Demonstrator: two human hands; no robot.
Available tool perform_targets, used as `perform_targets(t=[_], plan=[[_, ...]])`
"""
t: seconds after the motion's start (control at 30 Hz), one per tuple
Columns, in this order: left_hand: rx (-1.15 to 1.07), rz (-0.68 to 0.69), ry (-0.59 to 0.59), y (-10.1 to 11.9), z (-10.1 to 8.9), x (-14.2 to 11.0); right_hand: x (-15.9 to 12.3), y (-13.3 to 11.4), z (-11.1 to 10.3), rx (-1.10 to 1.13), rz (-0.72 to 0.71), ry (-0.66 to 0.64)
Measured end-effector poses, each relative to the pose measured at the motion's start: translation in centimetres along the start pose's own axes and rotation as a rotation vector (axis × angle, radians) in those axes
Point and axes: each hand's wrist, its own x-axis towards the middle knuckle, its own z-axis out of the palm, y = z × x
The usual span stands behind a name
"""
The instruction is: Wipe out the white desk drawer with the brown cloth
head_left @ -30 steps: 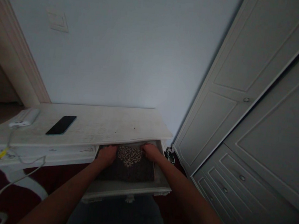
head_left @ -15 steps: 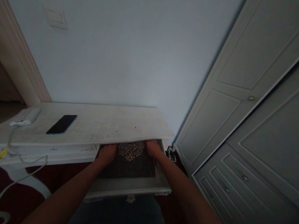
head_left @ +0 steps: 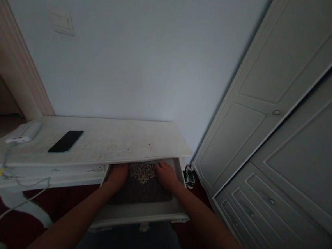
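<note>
A drawer [head_left: 145, 212] stands pulled out from the right end of a white table [head_left: 118, 135]. Inside it lies a dark brown, flat cloth-like piece [head_left: 144, 191] with a pale ornamental pattern toward its back. My left hand [head_left: 118, 176] rests at the piece's left side, near the drawer's left wall; its fingertips are hidden in shadow near the tabletop edge. On the right side of the piece lies my right hand [head_left: 166, 174], its fingers stretched over it beside the pattern.
A phone [head_left: 66, 141] and a white power strip [head_left: 24, 132] lie on the tabletop's left part, a cable [head_left: 13, 209] hanging down. Black-and-white shoes [head_left: 189, 177] are on the dark red floor by the drawer. A wardrobe [head_left: 251, 121] stands close on the right.
My right hand has come toward me and slightly left, out from the tabletop edge onto the patterned piece. The left hand stays at the left side. The view has shifted a little.
</note>
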Motion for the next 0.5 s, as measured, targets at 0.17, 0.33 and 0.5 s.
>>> perform_targets(t=[0.17, 0.33, 0.5], plan=[[-0.049, -0.009, 0.016, -0.1, 1.1, -3.4, -2.5, -1.2, 1.1, 0.039, -0.179, -0.017], [-0.578, -0.157, -0.164, -1.8, 2.8, -5.7, -2.6, -0.7, 1.8, 0.054, -0.33, -0.057], [-0.816, -0.283, -0.079, -2.3, 2.7, -4.8, -1.5, -0.7, 1.6, 0.197, -0.264, -0.123]])
